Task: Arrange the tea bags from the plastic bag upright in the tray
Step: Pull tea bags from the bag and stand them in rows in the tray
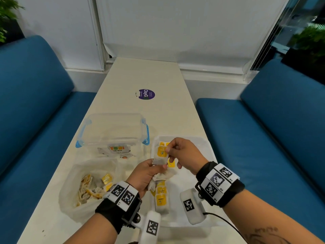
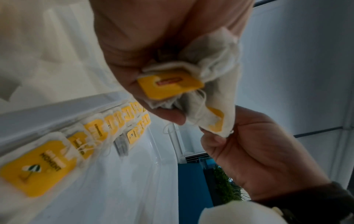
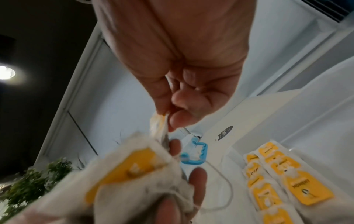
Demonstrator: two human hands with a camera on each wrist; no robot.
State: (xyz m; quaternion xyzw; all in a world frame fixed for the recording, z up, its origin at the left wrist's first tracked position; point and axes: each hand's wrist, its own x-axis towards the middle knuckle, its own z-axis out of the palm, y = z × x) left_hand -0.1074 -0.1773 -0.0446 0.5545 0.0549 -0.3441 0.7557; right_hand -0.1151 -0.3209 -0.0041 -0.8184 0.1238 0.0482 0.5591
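Observation:
My left hand (image 1: 158, 170) grips a crumpled bunch of tea bags (image 1: 162, 176) with yellow tags above the white tray (image 1: 186, 182). My right hand (image 1: 168, 149) pinches the top corner of one tea bag (image 1: 160, 154) that sticks up out of the bunch. In the left wrist view the left hand (image 2: 164, 106) holds the bunch (image 2: 212, 60) while the right hand (image 2: 216, 133) pinches that bag's corner (image 2: 215, 121). A row of tea bags (image 1: 161, 198) stands along the tray's left wall (image 2: 57, 106). The plastic bag (image 1: 91, 187) with more tea bags lies to the left.
A clear lidded box with blue clasps (image 1: 114, 131) stands behind the plastic bag, close to the tray's far left corner. A purple sticker (image 1: 146, 94) is on the white table farther back. Blue benches flank the table on both sides.

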